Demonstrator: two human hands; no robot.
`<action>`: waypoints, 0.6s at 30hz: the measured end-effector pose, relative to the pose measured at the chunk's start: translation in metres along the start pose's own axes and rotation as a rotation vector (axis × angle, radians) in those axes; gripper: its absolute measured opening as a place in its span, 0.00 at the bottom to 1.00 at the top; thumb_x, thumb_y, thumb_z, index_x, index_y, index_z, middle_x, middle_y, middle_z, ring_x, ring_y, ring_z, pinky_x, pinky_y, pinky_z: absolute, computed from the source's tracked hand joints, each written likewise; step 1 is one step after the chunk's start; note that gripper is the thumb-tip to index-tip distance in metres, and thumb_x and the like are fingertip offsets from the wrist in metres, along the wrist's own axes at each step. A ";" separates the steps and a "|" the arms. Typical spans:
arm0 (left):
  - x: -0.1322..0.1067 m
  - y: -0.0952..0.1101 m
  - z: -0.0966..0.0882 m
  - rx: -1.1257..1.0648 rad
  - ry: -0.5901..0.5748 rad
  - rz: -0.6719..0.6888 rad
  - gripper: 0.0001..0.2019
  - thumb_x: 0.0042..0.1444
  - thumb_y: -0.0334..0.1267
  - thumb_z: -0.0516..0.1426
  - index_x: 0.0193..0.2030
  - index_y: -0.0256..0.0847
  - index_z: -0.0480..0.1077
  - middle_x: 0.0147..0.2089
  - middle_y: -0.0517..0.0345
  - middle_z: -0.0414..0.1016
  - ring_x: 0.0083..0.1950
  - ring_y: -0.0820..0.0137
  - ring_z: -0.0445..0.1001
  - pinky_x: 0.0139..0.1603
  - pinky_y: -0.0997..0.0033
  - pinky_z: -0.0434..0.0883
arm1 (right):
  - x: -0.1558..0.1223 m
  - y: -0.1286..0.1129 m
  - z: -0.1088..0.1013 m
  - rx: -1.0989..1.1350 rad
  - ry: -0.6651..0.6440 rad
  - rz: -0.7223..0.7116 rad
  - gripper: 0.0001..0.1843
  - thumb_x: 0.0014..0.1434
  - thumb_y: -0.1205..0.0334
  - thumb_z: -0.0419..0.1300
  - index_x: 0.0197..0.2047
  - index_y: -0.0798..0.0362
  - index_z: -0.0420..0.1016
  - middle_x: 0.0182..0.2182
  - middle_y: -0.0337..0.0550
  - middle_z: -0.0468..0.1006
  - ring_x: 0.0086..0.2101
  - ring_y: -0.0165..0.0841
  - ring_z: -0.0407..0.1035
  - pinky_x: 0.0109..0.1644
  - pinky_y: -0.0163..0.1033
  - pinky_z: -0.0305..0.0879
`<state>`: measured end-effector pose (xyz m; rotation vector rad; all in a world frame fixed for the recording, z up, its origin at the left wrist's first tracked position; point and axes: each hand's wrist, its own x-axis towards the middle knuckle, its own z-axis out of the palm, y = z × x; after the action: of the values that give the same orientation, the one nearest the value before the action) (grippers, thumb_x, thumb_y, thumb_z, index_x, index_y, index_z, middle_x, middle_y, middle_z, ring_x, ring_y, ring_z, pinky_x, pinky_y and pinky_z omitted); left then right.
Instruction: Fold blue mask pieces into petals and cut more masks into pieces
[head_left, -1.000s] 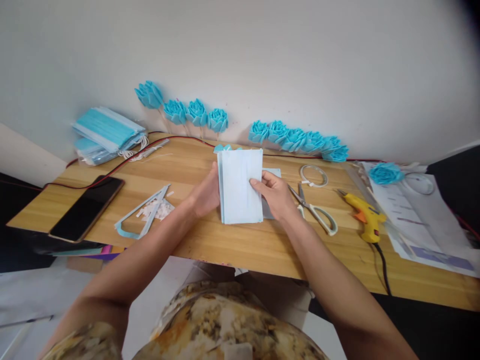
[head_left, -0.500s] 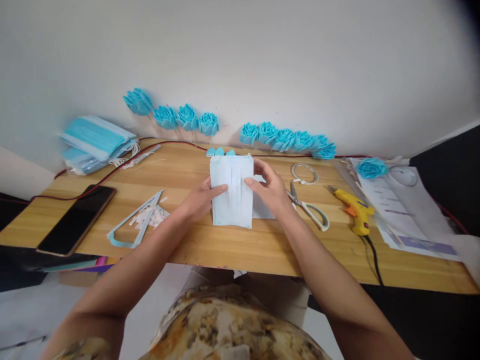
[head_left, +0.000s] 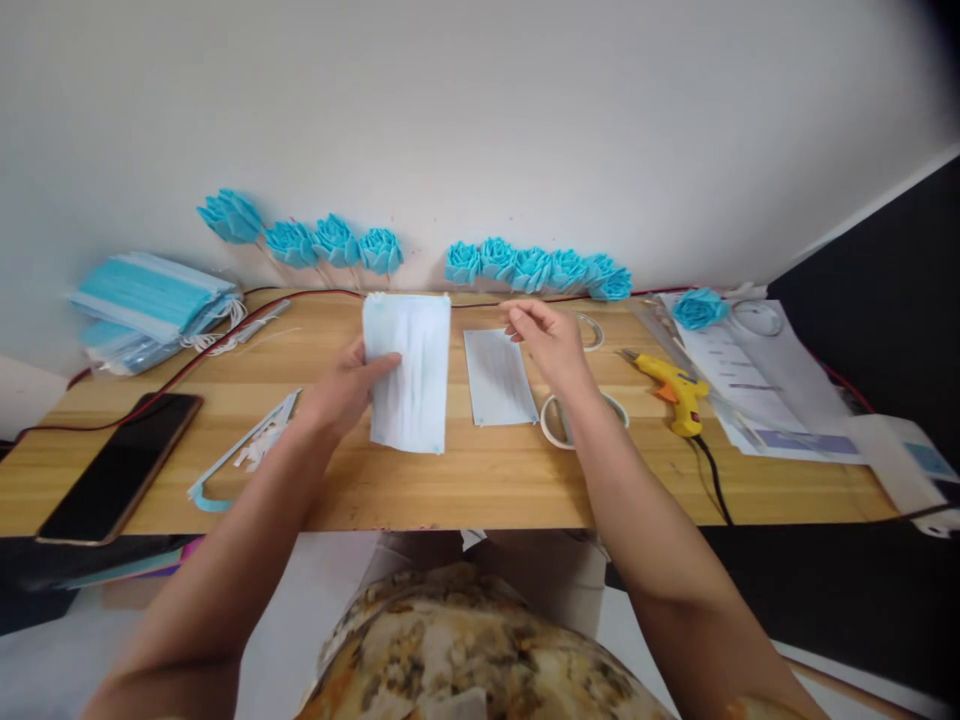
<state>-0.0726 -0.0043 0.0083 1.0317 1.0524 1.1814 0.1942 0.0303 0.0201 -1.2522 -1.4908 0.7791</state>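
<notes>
A pale blue pleated face mask (head_left: 410,390) is held upright over the table, without visible ear loops. My left hand (head_left: 349,385) is closed on its left edge, thumb across the front. My right hand (head_left: 551,340) hovers to the right, its fingers loosely bent and apart, with nothing visible in them. Just below its fingertips a second pale mask piece (head_left: 499,380) lies flat on the wooden table. The white-handled scissors (head_left: 553,428) lie partly hidden under my right wrist.
Blue fabric flowers (head_left: 532,268) line the wall. Packed masks (head_left: 150,300), a phone (head_left: 120,465) and cut strips (head_left: 244,445) are on the left. A yellow glue gun (head_left: 684,395), a wire coil (head_left: 592,332) and printed paper (head_left: 757,380) lie right. A red-black cable (head_left: 180,375) crosses the back.
My right hand has let go of the mask and moved away to the right. My left hand alone holds it now, and the second mask piece is uncovered. The view has shifted slightly right.
</notes>
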 end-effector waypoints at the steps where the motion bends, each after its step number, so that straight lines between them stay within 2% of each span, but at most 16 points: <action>1: 0.000 0.005 -0.005 -0.002 0.047 0.014 0.23 0.43 0.40 0.71 0.47 0.38 0.75 0.42 0.54 0.82 0.42 0.62 0.78 0.44 0.66 0.74 | 0.005 0.002 -0.006 -0.213 -0.014 -0.023 0.14 0.63 0.57 0.57 0.46 0.51 0.81 0.40 0.45 0.84 0.39 0.37 0.77 0.45 0.42 0.71; 4: -0.002 0.017 -0.017 0.032 0.112 0.013 0.24 0.40 0.38 0.71 0.46 0.38 0.75 0.42 0.54 0.82 0.43 0.62 0.78 0.45 0.66 0.74 | 0.017 0.009 -0.016 -0.861 -0.180 0.009 0.14 0.64 0.59 0.58 0.46 0.55 0.82 0.43 0.55 0.85 0.45 0.47 0.77 0.49 0.47 0.68; 5: -0.004 0.018 -0.020 0.053 0.112 0.001 0.24 0.40 0.38 0.71 0.46 0.38 0.75 0.41 0.54 0.82 0.43 0.61 0.78 0.45 0.65 0.74 | 0.021 0.012 -0.016 -1.005 -0.230 0.038 0.15 0.64 0.58 0.58 0.45 0.57 0.82 0.44 0.60 0.84 0.47 0.51 0.77 0.49 0.49 0.67; 7: -0.006 0.018 -0.023 0.100 0.094 -0.029 0.25 0.39 0.39 0.70 0.47 0.37 0.74 0.42 0.53 0.82 0.45 0.58 0.79 0.45 0.64 0.74 | 0.027 0.018 -0.013 -1.138 -0.271 0.081 0.16 0.64 0.56 0.60 0.43 0.60 0.83 0.46 0.66 0.83 0.50 0.54 0.75 0.52 0.51 0.66; 9: -0.008 0.015 -0.023 0.141 0.074 -0.052 0.26 0.40 0.40 0.70 0.48 0.38 0.74 0.44 0.52 0.82 0.47 0.55 0.79 0.46 0.61 0.75 | 0.032 0.023 -0.009 -1.131 -0.280 0.085 0.14 0.62 0.56 0.62 0.40 0.59 0.83 0.46 0.66 0.83 0.51 0.53 0.75 0.52 0.50 0.65; 12: -0.009 0.007 -0.021 0.172 0.055 -0.083 0.26 0.40 0.40 0.69 0.49 0.38 0.74 0.46 0.50 0.82 0.50 0.52 0.79 0.50 0.55 0.75 | 0.034 0.027 -0.008 -1.039 -0.299 0.050 0.08 0.60 0.59 0.63 0.39 0.52 0.82 0.43 0.54 0.85 0.47 0.45 0.76 0.48 0.44 0.65; 14: -0.005 0.000 -0.019 0.188 0.035 -0.091 0.26 0.39 0.39 0.68 0.49 0.38 0.74 0.46 0.50 0.82 0.52 0.49 0.78 0.53 0.51 0.74 | 0.031 0.026 -0.011 -0.966 -0.296 0.022 0.09 0.62 0.60 0.59 0.41 0.51 0.80 0.41 0.47 0.85 0.42 0.40 0.76 0.44 0.40 0.65; 16: 0.002 -0.007 -0.017 0.210 0.011 -0.082 0.27 0.39 0.40 0.67 0.49 0.38 0.74 0.47 0.49 0.82 0.55 0.47 0.77 0.56 0.48 0.73 | 0.027 0.022 -0.015 -0.787 -0.242 -0.003 0.10 0.63 0.58 0.57 0.41 0.52 0.77 0.38 0.44 0.83 0.38 0.36 0.75 0.41 0.39 0.65; 18: 0.013 -0.013 -0.014 0.239 -0.011 -0.082 0.28 0.39 0.39 0.66 0.51 0.37 0.73 0.49 0.48 0.81 0.57 0.45 0.76 0.58 0.45 0.72 | 0.022 0.017 -0.020 -0.493 -0.173 -0.025 0.08 0.61 0.56 0.57 0.39 0.51 0.73 0.34 0.41 0.81 0.35 0.35 0.74 0.39 0.38 0.65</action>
<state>-0.0825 0.0078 -0.0080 1.1666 1.2370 0.9991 0.2194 0.0528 0.0168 -1.5516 -1.9112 0.5261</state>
